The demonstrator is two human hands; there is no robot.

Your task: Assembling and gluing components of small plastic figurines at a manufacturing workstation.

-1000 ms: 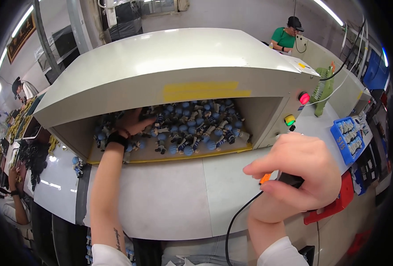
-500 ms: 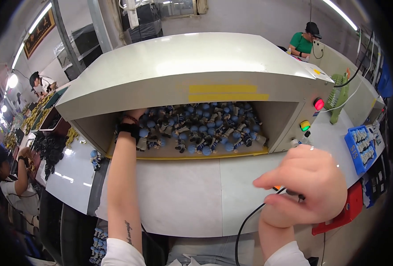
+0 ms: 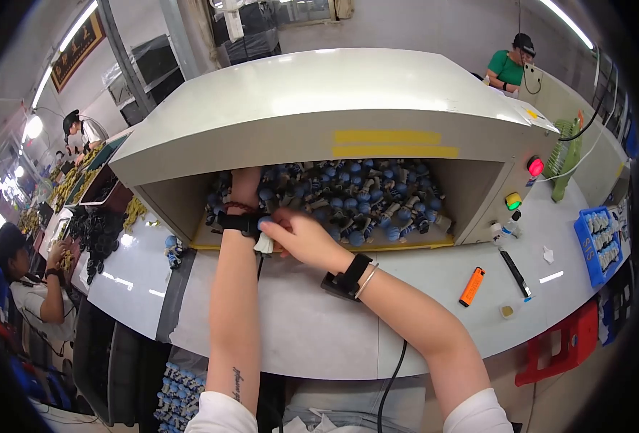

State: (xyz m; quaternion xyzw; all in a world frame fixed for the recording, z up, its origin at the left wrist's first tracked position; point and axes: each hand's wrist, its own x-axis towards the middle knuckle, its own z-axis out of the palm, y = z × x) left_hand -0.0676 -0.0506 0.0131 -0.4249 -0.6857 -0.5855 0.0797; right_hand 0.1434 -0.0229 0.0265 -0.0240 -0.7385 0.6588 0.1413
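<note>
My left hand point(image 3: 246, 189) reaches into the open front of a cream metal box point(image 3: 211, 148); its fingers are hidden under the upper edge. Inside lies a heap of small figurines point(image 3: 348, 206) with round blue heads. Beside my left wrist, at the opening's front edge, my right hand point(image 3: 301, 237) is closed on a figurine point(image 3: 263, 242) with a blue head and a pale lower part. Its fingers partly cover the figurine. Black bands circle both wrists.
An orange utility knife point(image 3: 472, 286), a black pen-like tool point(image 3: 514, 274) and a small cup point(image 3: 507, 312) lie at right. Beyond stands a blue tray point(image 3: 586, 249) of pale pieces. One figurine point(image 3: 172, 251) stands left of the box. A black cable point(image 3: 395, 382) hangs over the table's front edge.
My right hand has swung from the lower right across to the box opening, next to my left wrist, and now grips a figurine. My left hand stays inside the box; the view has shifted slightly.
</note>
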